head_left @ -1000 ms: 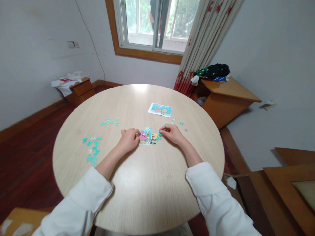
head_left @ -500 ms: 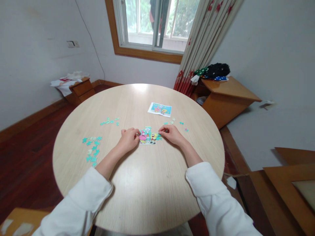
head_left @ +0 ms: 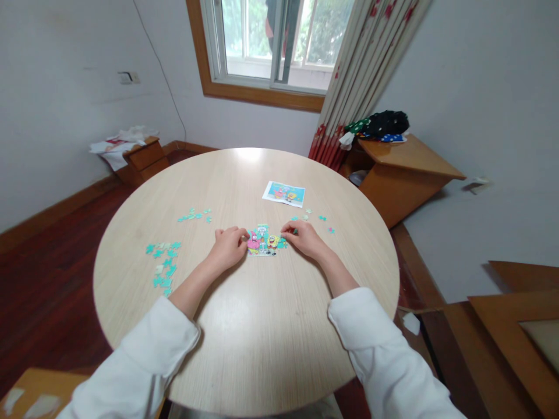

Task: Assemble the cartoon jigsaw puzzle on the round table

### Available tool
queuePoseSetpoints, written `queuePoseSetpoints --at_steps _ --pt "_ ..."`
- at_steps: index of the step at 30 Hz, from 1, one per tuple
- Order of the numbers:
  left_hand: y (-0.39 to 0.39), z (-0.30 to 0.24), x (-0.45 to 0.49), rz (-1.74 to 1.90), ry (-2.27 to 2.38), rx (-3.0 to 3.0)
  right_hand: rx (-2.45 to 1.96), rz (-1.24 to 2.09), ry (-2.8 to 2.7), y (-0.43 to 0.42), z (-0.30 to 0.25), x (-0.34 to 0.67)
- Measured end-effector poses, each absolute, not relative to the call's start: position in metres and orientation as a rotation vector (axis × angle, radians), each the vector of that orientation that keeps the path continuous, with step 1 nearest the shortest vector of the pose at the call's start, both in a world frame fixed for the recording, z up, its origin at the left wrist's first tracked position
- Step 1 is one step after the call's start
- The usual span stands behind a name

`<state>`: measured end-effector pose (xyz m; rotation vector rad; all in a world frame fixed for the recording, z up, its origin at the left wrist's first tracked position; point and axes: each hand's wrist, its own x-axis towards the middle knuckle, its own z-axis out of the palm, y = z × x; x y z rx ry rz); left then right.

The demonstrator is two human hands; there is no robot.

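Observation:
A small, partly joined cartoon jigsaw (head_left: 263, 242) lies in the middle of the round light-wood table (head_left: 244, 326). My left hand (head_left: 229, 247) rests curled against the jigsaw's left edge, fingers closed and touching it. My right hand (head_left: 303, 238) is at the jigsaw's right edge, fingertips pinched over a teal piece there. What the pinch holds is too small to make out. Both sleeves are white.
Loose teal pieces lie in a cluster at the left (head_left: 163, 265), a smaller group further back (head_left: 195, 216), and a few by my right hand (head_left: 321, 220). A reference picture (head_left: 283, 194) lies beyond the jigsaw. A wooden cabinet (head_left: 404, 174) stands at the right.
My right hand has shifted slightly left, closer onto the jigsaw's right edge. My left hand has stayed in place.

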<state>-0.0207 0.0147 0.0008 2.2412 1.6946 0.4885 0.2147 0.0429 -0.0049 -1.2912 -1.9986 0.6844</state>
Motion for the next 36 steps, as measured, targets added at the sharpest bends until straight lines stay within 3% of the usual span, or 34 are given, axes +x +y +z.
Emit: queuePoseSetpoints --at_steps 14,36 --pt "0.013 0.004 -0.019 0.485 1.692 2.241 -1.312 0.47 -2.178 0.05 -0.014 0.216" --pt "0.014 0.004 -0.019 0.483 1.685 2.228 -1.394 0.473 -2.134 0.047 -0.005 0.212"
